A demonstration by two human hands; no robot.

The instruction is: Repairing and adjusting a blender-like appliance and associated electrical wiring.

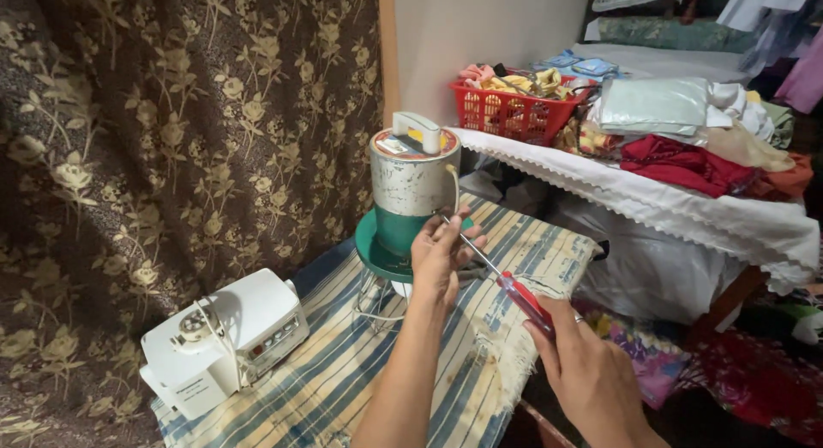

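A cylindrical metal appliance part [414, 178] with a green base stands upside down on a striped cloth. My right hand [591, 375] grips the red handle of a screwdriver [501, 281], whose shaft points up-left at the appliance's lower right side. My left hand [441, 255] is by the tip, fingers pinched around the shaft close to the green rim.
A white appliance base [225, 341] lies on the striped cloth [360, 371] at the lower left. A floral curtain [171, 139] hangs on the left. Behind, a table with a white lace cloth [686, 204] carries a red basket [510, 109] and piled fabrics.
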